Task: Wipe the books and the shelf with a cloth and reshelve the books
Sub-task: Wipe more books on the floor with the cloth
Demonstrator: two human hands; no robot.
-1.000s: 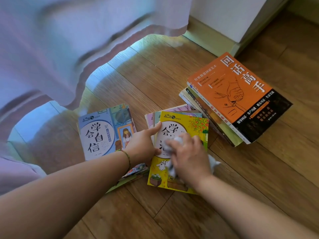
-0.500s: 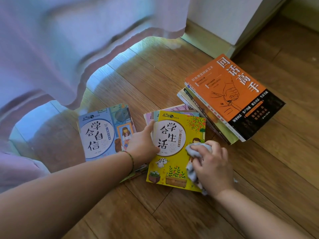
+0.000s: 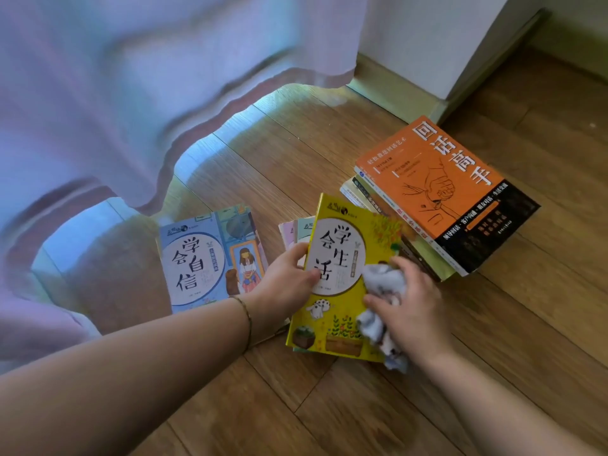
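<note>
A yellow book tops a small stack of thin books on the wooden floor, its far edge tilted up. My left hand grips its left edge, thumb on the cover. My right hand holds a crumpled grey-white cloth against the cover's right side. A blue book lies flat to the left. An orange book tops a taller stack of books at the right. No shelf is in view.
A lilac curtain hangs over the floor at the left and back. A white wall corner with a pale skirting board stands behind the orange stack. Bare wooden floor lies in front.
My right hand with the cloth moved from the cover's middle to its right side. My left hand has taken the yellow book's left edge and lifted the book off the stack.
</note>
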